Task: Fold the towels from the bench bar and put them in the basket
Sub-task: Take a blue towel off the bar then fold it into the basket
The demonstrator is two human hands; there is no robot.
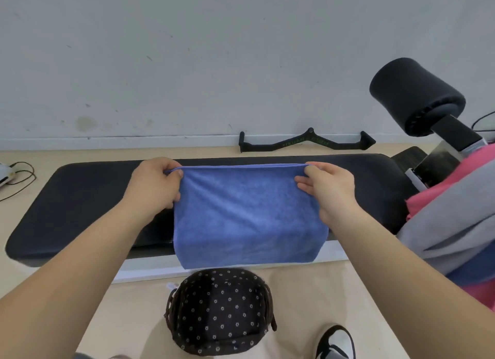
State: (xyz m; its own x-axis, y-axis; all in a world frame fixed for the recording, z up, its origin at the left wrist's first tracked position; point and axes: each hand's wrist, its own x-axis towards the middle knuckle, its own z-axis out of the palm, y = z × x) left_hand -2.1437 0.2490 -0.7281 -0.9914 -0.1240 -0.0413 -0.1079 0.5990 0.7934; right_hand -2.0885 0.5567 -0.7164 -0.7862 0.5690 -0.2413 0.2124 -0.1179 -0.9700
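Observation:
A blue towel (246, 214), folded double, lies over the black bench pad (88, 195) and hangs past its near edge. My left hand (154, 184) pinches the towel's far left corner. My right hand (328, 190) pinches the far right corner. Directly below the towel's hanging edge, on the floor, stands a dark basket (219, 310) lined with flower-print cloth. At the right, a grey towel (455, 219), a pink towel (439, 192) and a bit of a blue one hang over the bench bar.
A black foam roller (415, 96) sticks up at the bench's right end. A black cable-machine handle (308, 141) lies on the floor against the wall. A white device with cables (10, 176) sits at far left. My shoe (336, 342) is beside the basket.

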